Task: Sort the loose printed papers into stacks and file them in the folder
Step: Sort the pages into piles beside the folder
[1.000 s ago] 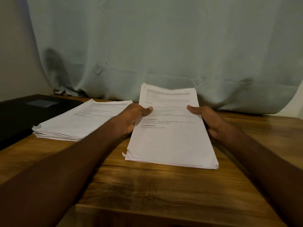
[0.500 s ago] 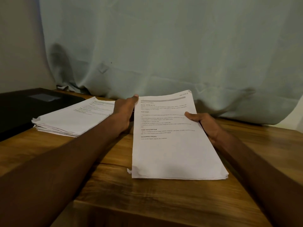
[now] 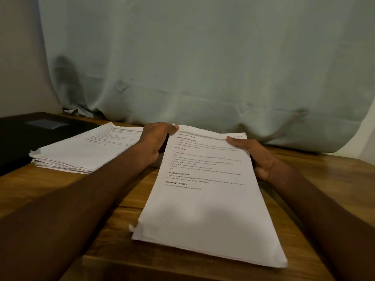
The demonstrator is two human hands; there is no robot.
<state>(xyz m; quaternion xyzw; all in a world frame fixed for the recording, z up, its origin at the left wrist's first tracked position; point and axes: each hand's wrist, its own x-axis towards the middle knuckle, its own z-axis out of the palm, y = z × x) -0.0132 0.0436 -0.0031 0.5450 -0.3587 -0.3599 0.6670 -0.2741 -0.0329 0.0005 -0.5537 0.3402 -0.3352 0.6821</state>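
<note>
I hold the paper stack (image 3: 205, 199) by its far corners, left hand (image 3: 156, 141) and right hand (image 3: 256, 157) gripping; its long axis runs toward me.

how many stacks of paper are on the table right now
2. One stack lies in the middle of the wooden table, held at its far corners by the left hand and right hand. The other stack lies to the left, beside the black folder.
</note>
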